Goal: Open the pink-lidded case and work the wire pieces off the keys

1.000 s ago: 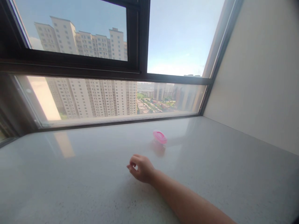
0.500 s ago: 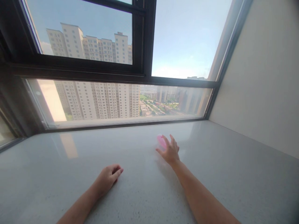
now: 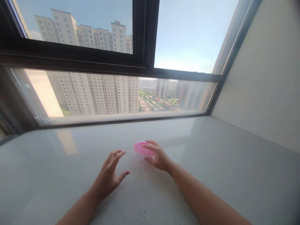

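Observation:
A small clear container with a pink lid (image 3: 142, 149) stands on the pale stone windowsill (image 3: 211, 162). My right hand (image 3: 156, 155) grips it from the right, fingers over the lid and thumb at its near side. My left hand (image 3: 109, 175) hovers just left of the container, fingers spread and open, holding nothing. Both forearms reach in from the bottom edge.
A large dark-framed window (image 3: 145, 40) runs along the far edge of the sill, with tall apartment blocks outside. A plain beige wall (image 3: 264, 78) closes off the right side.
My right hand closed on the pink-lidded container and drew it nearer and to the left. My left hand rose from the sill, opened, and moved toward the container.

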